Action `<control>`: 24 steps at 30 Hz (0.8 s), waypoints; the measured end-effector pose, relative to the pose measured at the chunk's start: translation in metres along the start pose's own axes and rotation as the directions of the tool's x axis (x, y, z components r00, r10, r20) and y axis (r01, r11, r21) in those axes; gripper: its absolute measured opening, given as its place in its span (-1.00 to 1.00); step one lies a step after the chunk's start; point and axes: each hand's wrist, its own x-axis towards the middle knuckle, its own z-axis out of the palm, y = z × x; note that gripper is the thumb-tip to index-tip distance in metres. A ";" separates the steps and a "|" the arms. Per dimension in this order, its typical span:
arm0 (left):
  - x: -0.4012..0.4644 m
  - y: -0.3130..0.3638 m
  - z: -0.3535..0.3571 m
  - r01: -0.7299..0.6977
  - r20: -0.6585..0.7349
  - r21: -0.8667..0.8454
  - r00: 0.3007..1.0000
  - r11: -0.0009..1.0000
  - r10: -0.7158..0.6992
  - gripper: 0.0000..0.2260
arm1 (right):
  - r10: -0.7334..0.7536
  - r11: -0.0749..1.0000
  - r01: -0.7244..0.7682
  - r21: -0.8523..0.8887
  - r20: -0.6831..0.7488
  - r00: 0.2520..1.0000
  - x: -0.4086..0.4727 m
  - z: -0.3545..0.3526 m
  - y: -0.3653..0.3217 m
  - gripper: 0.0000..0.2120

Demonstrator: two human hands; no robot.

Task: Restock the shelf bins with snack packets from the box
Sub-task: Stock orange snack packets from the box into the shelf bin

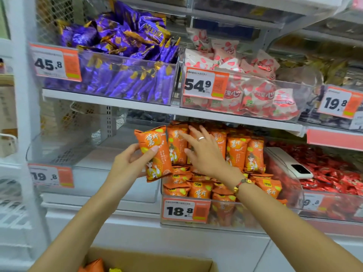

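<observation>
Our left hand grips an orange snack packet upright at the centre of the frame, just left of the clear bin tagged 18.8, while our right hand, fingers straight and spread, presses against the upright row of orange packets standing in that bin. At the bottom edge we see the cardboard box with another orange packet showing inside it. To the right, a white phone lies on the bin of red packets.
</observation>
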 end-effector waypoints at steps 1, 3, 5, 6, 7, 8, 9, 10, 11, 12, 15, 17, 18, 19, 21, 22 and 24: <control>0.007 0.001 0.006 -0.025 0.041 0.019 0.999 1.000 0.024 -0.77 | 0.042 0.987 -0.030 0.158 -0.075 0.996 -0.001 -0.007 -0.006 -0.56; 0.020 0.005 0.021 -0.078 0.085 0.086 0.994 0.993 0.070 -0.74 | 0.184 0.827 -0.117 0.551 -0.069 0.980 -0.006 -0.021 -0.019 -0.62; 0.034 0.003 0.034 -0.124 0.092 0.184 0.990 0.975 0.109 -0.69 | 0.269 0.590 -0.265 0.763 0.124 0.955 -0.013 -0.031 -0.026 -0.60; 0.040 -0.001 0.039 -0.136 0.097 0.236 0.988 0.962 0.116 -0.60 | 0.286 0.535 -0.321 0.782 0.190 0.939 -0.017 -0.033 -0.026 -0.57; 0.044 -0.003 0.043 -0.138 0.105 0.291 0.988 0.947 0.112 -0.48 | 0.296 0.525 -0.355 0.773 0.224 0.928 -0.019 -0.033 -0.026 -0.53; 0.048 -0.007 0.046 -0.133 0.099 0.337 0.989 0.932 0.106 -0.40 | 0.301 0.533 -0.377 0.757 0.247 0.921 -0.021 -0.032 -0.024 -0.47; 0.049 -0.010 0.047 -0.130 0.088 0.372 0.991 0.919 0.105 -0.38 | 0.304 0.547 -0.393 0.739 0.262 0.916 -0.023 -0.029 -0.023 -0.42; 0.049 -0.014 0.046 -0.139 0.064 0.408 0.990 0.902 0.124 -0.41 | 0.308 0.566 -0.399 0.722 0.264 0.914 -0.023 -0.025 -0.021 -0.38; 0.046 -0.018 0.044 -0.147 0.028 0.448 0.988 0.882 0.151 -0.44 | 0.318 0.601 -0.396 0.694 0.247 0.915 -0.024 -0.021 -0.021 -0.35; 0.043 -0.023 0.040 -0.166 -0.007 0.483 0.981 0.860 0.193 -0.45 | 0.332 0.661 -0.375 0.650 0.195 0.923 -0.026 -0.016 -0.021 -0.31; 0.023 -0.039 0.020 -0.148 -0.024 0.484 0.983 0.862 0.182 -0.44 | 0.231 0.863 -0.163 0.479 -0.087 0.969 -0.034 -0.003 -0.025 -0.26; 0.007 -0.052 0.006 -0.132 0.043 0.446 0.991 0.886 0.125 -0.41 | 0.038 0.938 0.005 0.346 -0.117 0.992 -0.040 0.005 -0.033 -0.28; 0.000 -0.056 0.000 -0.146 0.097 0.475 0.989 0.868 0.113 -0.40 | -0.006 0.952 0.025 0.306 -0.062 0.998 -0.042 0.010 -0.036 -0.28; -0.006 -0.059 -0.005 -0.181 0.155 0.552 0.981 0.814 0.113 -0.40 | -0.003 0.955 0.004 0.297 -0.004 1.000 -0.043 0.014 -0.038 -0.28; -0.011 -0.063 -0.013 -0.262 0.240 0.712 0.963 0.651 0.126 -0.40 | 0.053 0.945 -0.064 0.321 0.045 0.998 -0.042 0.020 -0.041 -0.26; -0.011 -0.065 -0.017 -0.301 0.274 0.760 0.952 0.577 0.136 -0.36 | 0.077 0.936 -0.092 0.340 0.057 0.995 -0.042 0.022 -0.042 -0.25; -0.008 -0.071 -0.021 -0.354 0.328 0.807 0.934 0.473 0.139 -0.24 | 0.100 0.916 -0.129 0.380 0.095 0.990 -0.042 0.023 -0.043 -0.22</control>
